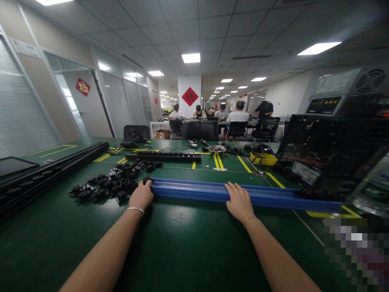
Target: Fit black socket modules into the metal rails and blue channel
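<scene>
A long blue channel (194, 194) lies crosswise on the green table in front of me. At its left end, my left hand (142, 196) is closed, thumb and fingers around a small black part (146, 179). My right hand (240, 203) grips the channel's near wall around its middle, fingertips reaching over the edge into the trough. Several black parts (316, 194) sit in the right end of the channel. Beside my left hand spreads a loose pile of small black parts (103, 185), their exact kind too small to make out.
Behind the channel lies a black rail (164, 157) fitted with round parts. Long black rails (54, 170) run along the left. A metal bowl (216, 149) and yellow bin (262, 158) stand farther back. An open black computer case (334, 150) rises at right. People sit at a far table.
</scene>
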The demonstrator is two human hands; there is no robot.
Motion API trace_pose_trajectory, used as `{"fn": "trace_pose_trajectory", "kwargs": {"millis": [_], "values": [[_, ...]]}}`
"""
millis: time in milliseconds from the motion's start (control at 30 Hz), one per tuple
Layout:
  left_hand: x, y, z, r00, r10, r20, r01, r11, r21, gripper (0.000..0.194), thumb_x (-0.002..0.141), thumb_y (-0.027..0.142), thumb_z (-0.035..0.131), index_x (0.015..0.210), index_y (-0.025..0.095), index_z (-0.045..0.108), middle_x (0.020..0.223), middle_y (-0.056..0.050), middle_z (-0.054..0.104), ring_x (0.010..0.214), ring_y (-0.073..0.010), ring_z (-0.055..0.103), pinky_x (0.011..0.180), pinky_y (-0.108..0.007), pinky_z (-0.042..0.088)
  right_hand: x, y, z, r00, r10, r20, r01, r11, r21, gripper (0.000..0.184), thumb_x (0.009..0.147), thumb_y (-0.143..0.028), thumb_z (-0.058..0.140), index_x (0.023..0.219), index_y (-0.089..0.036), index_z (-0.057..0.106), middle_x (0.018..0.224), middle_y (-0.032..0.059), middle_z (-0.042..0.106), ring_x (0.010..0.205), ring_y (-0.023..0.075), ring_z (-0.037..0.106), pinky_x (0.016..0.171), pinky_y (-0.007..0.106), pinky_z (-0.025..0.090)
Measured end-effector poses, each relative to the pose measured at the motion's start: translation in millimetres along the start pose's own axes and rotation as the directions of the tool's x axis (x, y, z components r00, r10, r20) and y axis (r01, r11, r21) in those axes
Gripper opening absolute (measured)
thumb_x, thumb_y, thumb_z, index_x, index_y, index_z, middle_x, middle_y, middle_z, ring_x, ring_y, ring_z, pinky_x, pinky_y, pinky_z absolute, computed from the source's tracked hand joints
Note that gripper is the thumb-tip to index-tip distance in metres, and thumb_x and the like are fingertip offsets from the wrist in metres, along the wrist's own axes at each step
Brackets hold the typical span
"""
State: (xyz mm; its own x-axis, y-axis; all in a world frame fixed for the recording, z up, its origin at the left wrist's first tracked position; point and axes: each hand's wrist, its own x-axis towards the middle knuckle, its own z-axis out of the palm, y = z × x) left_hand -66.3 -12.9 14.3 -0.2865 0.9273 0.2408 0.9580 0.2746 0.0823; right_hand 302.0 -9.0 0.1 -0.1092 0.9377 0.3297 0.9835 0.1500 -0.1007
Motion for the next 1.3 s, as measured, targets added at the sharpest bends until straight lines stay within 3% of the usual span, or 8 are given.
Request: {"fn": "trace_pose_trajectory", "kwargs": {"millis": [333, 633, 1067, 1300], "values": [[1, -5, -0.7, 0.995, -0.084, 0.043, 0.087, 0.995, -0.058, 0.049, 0.079, 0.012, 0.031, 0.125, 0.021, 0.042, 0.124, -0.018, 0.043, 0.091, -0.0255, 0.063, 0.078, -0.037, 0.047, 1, 2, 5, 0.999, -0.012, -0.043, 0.011, 1.0, -0.012, 0.061, 0.07, -0.014, 0.041, 0.13, -0.019, 0.045, 0.139, 0.0029, 0.041, 0.128, 0.0214, 0.03, 0.105, 0.039, 0.019], [3, -16, 12.4, 0.997, -0.075, -0.008, 0.074, 0.993, -0.097, 0.055, 0.078, 0.011, 0.035, 0.132, 0.02, 0.035, 0.137, -0.02, 0.031, 0.113, -0.0281, 0.053, 0.092, -0.038, 0.041, 1, 0, 2, 0.999, -0.01, -0.031, 0.01, 1.0, -0.015, 0.061, 0.07, -0.013, 0.041, 0.131, -0.019, 0.044, 0.14, 0.0027, 0.04, 0.128, 0.0215, 0.03, 0.105, 0.039, 0.02], [-3, -4, 9.7, 0.99, -0.135, -0.029, 0.134, 0.991, -0.029, 0.06, 0.078, 0.014, 0.037, 0.137, 0.017, 0.03, 0.138, -0.026, 0.029, 0.116, -0.0331, 0.049, 0.093, -0.041, 0.038, 4, -1, -4, 0.999, 0.025, 0.037, -0.026, 1.0, 0.015, 0.062, 0.071, -0.015, 0.041, 0.133, -0.02, 0.041, 0.14, 0.002, 0.039, 0.13, 0.0204, 0.027, 0.107, 0.038, 0.019], [2, 2, 7.7, 0.971, -0.238, 0.007, 0.237, 0.963, -0.125, 0.06, 0.078, 0.019, 0.038, 0.138, 0.019, 0.03, 0.14, -0.024, 0.028, 0.114, -0.033, 0.051, 0.094, -0.041, 0.039, 5, -1, -5, 0.999, 0.022, 0.042, -0.023, 0.999, 0.029, 0.062, 0.07, -0.014, 0.041, 0.132, -0.02, 0.042, 0.14, 0.0034, 0.038, 0.129, 0.0212, 0.027, 0.106, 0.038, 0.019]]}}
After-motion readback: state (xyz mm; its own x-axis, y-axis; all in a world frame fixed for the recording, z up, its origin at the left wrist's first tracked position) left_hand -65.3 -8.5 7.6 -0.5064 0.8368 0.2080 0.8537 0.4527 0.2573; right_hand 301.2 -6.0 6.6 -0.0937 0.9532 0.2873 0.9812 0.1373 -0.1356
